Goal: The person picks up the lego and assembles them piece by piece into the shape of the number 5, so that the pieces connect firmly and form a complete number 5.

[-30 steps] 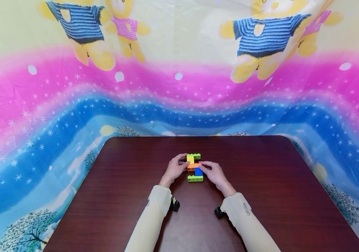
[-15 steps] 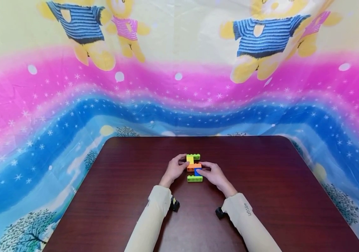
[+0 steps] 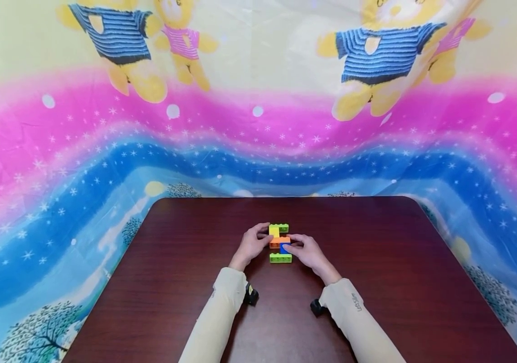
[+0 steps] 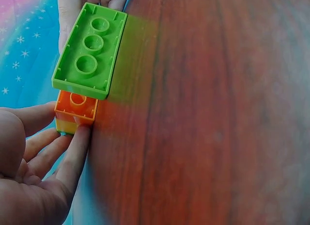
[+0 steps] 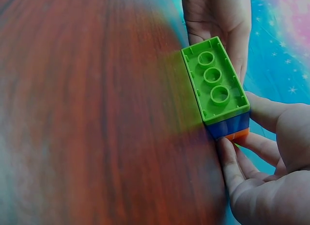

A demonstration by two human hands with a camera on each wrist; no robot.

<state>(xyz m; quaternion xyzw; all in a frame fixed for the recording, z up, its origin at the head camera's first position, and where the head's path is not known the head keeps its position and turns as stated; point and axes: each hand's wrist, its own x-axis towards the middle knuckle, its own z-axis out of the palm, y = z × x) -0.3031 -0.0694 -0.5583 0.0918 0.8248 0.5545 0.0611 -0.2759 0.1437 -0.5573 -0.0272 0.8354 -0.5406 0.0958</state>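
A joined figure of toy building bricks lies at the middle of the table in the head view, stepping from a far green brick [image 3: 283, 228] through yellow [image 3: 274, 231], orange [image 3: 276, 242] and blue [image 3: 284, 249] bricks to a near green brick [image 3: 281, 258]. That near brick's hollow underside [image 4: 88, 48] shows in the left wrist view. My left hand [image 3: 252, 244] grips the figure from the left at the yellow and orange bricks. From the right, my right hand [image 3: 309, 253] pinches it with the thumb on the blue brick; its far fingertips are partly hidden.
The dark red-brown table [image 3: 367, 227] has a rounded far edge. A patterned cloth [image 3: 258, 151] hangs behind and around it. Small black devices are worn on both wrists, at the left [image 3: 252, 294] and the right [image 3: 316, 307].
My right thumb has shifted nearer, from the orange brick's end onto the blue brick. The left hand keeps its grip and the figure stays almost in place.
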